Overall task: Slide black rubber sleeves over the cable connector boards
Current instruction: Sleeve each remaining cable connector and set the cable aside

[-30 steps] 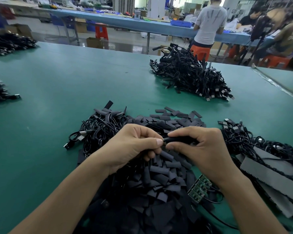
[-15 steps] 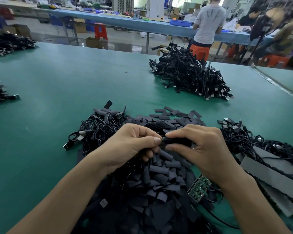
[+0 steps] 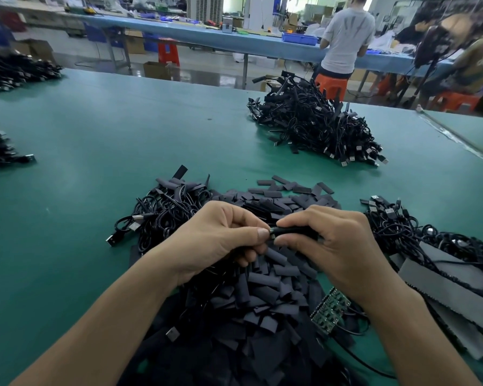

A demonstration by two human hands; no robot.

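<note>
Two hands: left hand (image 3: 221, 240), right hand (image 3: 329, 246) pinch sleeve (image 3: 293, 230); loose sleeves (image 3: 262, 296) beneath.

Both forearms are bare to the frame's bottom edge, with no sleeves, and the left hand (image 3: 218, 240) and right hand (image 3: 332, 246) are ungloved.

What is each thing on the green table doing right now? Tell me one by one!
left hand: closed, pinching a cable end at the sleeve's mouth
right hand: closed around the black sleeve
black sleeve: held level between both hands
loose sleeves: heaped under the hands
green circuit board: bare, lying by the right wrist
far cable pile: heaped, untouched
</note>
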